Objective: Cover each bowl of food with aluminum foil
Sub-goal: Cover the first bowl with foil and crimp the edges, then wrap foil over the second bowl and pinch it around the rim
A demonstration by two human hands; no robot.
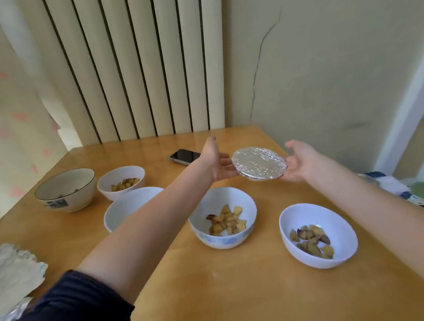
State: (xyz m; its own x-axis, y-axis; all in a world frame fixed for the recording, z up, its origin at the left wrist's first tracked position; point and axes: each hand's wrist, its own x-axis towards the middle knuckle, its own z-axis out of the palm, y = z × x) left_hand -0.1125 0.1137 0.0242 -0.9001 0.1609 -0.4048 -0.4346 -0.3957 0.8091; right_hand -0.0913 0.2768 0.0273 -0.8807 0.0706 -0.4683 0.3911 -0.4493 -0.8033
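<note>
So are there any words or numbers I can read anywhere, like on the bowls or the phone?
No, nothing here can be read.
Dark-rimmed bowl: a dark patch on its side, too blurred to tell if it holds words.
Phone: screen is dark, no text shows.
Blue-patterned bowl: only a pattern, no letters.
Foil-covered bowl, held between the left hand and the right hand: plain foil, no label.

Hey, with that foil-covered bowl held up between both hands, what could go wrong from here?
1. The round foil-covered bowl rests between the left hand and right hand with fingers fairly straight; a loose grip might let it slip onto the open white bowl of chopped fruit below.
2. The black phone lies just behind the left hand and might get bumped.
3. The left forearm crosses low over another white bowl and may knock it.
</note>
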